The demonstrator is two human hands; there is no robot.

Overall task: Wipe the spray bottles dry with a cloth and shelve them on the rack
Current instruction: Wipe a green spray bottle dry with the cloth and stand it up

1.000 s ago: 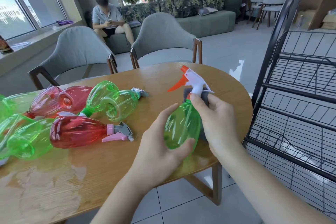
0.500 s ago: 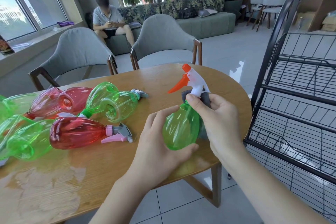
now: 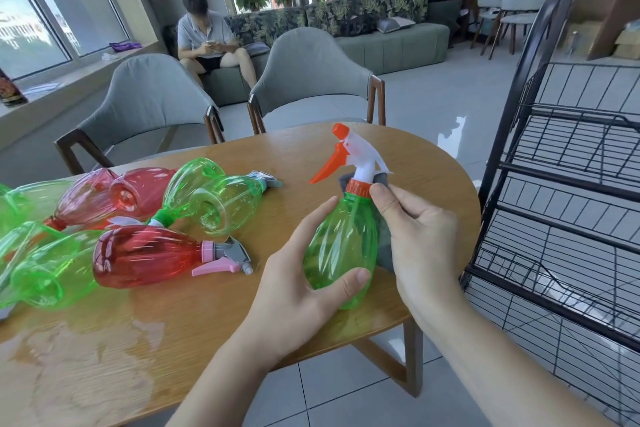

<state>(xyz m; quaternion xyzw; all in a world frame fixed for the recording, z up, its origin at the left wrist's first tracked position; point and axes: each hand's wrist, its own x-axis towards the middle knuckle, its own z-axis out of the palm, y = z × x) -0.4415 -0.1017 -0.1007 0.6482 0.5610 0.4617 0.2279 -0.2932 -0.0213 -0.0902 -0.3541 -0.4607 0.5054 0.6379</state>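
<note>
Hands share one green spray bottle (image 3: 341, 250): left hand (image 3: 304, 291) cups its base, right hand (image 3: 420, 239) presses grey cloth (image 3: 382, 246) against it.

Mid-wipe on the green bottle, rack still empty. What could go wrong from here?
1. The green bottle is held above the table edge; the left hand cups only its base, so a wet slip may drop it to the floor.
2. The cloth sits behind the bottle under the right hand; the front may stay wet.
3. The puddle could re-wet anything set down.
</note>
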